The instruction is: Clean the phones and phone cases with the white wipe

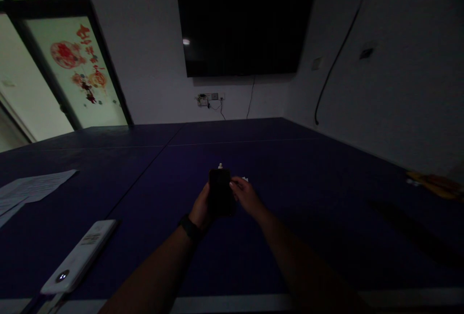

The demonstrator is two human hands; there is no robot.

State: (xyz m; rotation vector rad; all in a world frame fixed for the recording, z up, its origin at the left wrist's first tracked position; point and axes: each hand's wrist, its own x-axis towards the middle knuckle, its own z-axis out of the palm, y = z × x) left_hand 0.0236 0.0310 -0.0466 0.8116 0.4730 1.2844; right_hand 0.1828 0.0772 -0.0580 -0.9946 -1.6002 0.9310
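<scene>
The phone [221, 192] is above the table [308, 173], dark face up, the left hand [200, 207] grasping its left side. The right hand [248, 197] has bent fingers at the right edge; whether they grip, I cannot tell. It looks light, stiff and slick, its face probably breakable, so the long edges suit holding best.

Left grip [200, 209] holds dark phone [220, 194], right grip [247, 196] at its edge

Open tabletop [145, 236] separates left hand [200, 208] from the obstructing white device [80, 255].
</scene>
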